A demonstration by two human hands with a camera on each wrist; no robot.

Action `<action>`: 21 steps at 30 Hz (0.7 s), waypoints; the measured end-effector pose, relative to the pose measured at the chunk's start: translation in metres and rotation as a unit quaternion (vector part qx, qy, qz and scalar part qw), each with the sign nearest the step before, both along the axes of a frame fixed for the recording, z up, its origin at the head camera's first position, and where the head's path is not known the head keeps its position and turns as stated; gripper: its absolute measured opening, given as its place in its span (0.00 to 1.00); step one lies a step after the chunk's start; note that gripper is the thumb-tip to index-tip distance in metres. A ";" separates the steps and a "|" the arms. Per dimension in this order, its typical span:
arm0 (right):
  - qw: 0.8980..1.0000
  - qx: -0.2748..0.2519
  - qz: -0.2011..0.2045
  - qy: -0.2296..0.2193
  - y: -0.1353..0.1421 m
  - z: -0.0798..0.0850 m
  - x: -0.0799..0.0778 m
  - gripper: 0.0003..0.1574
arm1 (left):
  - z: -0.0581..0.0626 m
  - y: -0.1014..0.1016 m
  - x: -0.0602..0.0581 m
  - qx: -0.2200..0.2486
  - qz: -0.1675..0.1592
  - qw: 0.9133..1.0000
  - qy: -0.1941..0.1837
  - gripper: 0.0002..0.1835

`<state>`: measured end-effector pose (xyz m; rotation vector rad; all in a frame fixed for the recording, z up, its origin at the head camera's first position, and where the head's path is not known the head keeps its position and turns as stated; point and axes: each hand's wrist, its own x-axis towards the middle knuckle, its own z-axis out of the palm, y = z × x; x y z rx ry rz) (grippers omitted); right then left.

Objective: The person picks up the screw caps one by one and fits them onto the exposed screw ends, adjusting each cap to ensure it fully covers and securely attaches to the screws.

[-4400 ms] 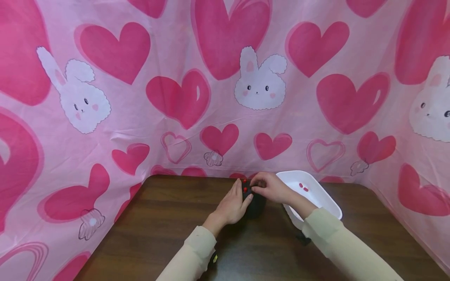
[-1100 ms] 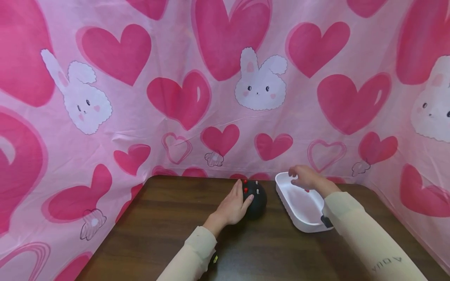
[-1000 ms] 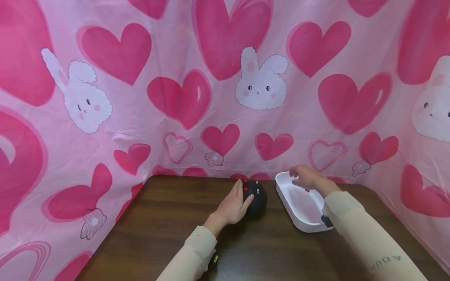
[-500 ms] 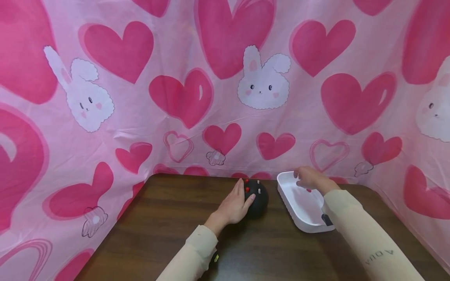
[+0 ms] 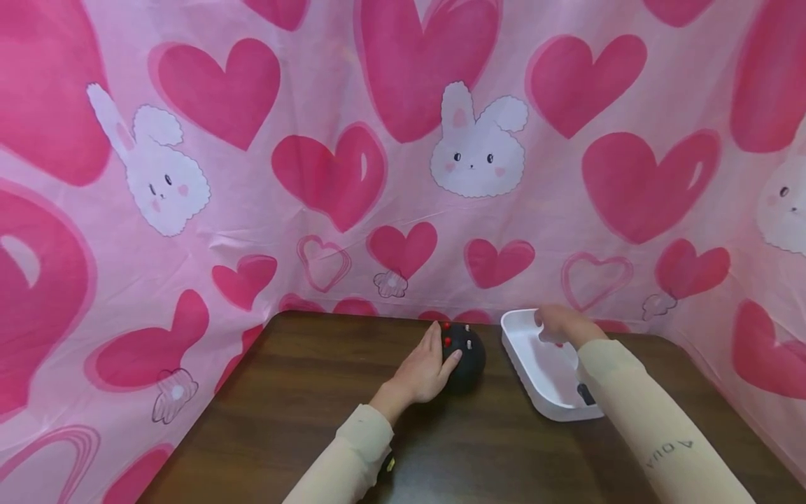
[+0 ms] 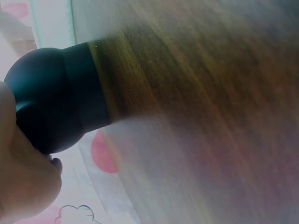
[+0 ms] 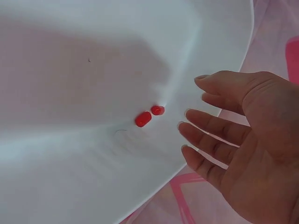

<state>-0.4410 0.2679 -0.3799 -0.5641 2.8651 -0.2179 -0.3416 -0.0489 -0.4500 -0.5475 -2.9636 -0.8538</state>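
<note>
A black, round-bodied object stands on the table; the left wrist view shows its narrower straight base. Two small red pieces and two whitish pegs stick up from its top. My left hand holds its left side, fingers along the far side and thumb across the front. Over the far end of a white tray is my right hand, its fingers apart and holding nothing. Two glossy red pieces, one of them oblong, lie close together in the tray near those fingertips.
The brown wooden table ends at a pink curtain printed with hearts and rabbits. The tray's raised wall stands to the right of the black object, with a gap of table between them.
My right hand has left the top of the black object, uncovering the whitish pegs, and moved right to the tray, where it has dipped slightly lower. My left hand keeps its place.
</note>
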 end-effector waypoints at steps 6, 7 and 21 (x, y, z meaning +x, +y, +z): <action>0.999 0.006 -0.018 -0.028 0.002 -0.002 0.003 0.20 | 0.000 0.001 0.003 -0.004 0.002 1.000 0.004 0.47; 0.999 0.006 -0.018 -0.030 0.003 -0.002 0.003 0.20 | 0.001 0.002 0.003 -0.005 0.002 1.000 0.003 0.47; 0.998 0.038 0.007 -0.040 0.004 -0.011 -0.002 0.19 | -0.002 0.003 0.006 0.010 -0.001 1.000 0.003 0.48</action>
